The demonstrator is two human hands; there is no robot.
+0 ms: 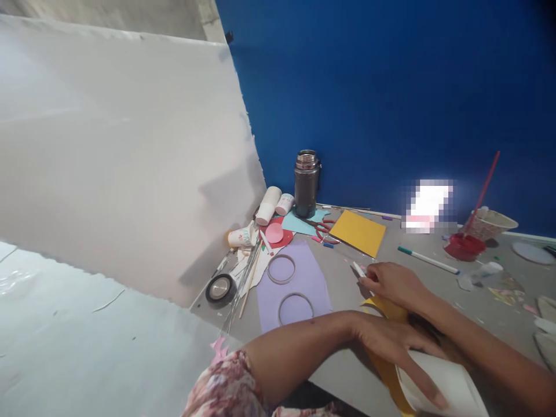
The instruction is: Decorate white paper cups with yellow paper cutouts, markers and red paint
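Observation:
My left hand (399,344) reaches in from the lower left and is wrapped over a white paper cup (456,385) that lies on its side. Beneath that hand is a cut piece of yellow paper (393,310), partly covered by my hands. My right hand (393,284) comes from the right, its fingers closed at a white marker (358,270) by the table surface. Only one end of the marker shows. A yellow square sheet (359,233) lies just beyond it. To the left, two grey rings (281,269) rest on purple paper (310,263).
A dark flask (306,185) stands at the blue wall, with red-handled scissors (324,229) nearby. White cups (268,205), black tape (220,289) and wooden sticks (250,284) lie left. A green-capped marker (428,260), a red dish (464,247) with a brush, and a patterned cup (489,225) are right.

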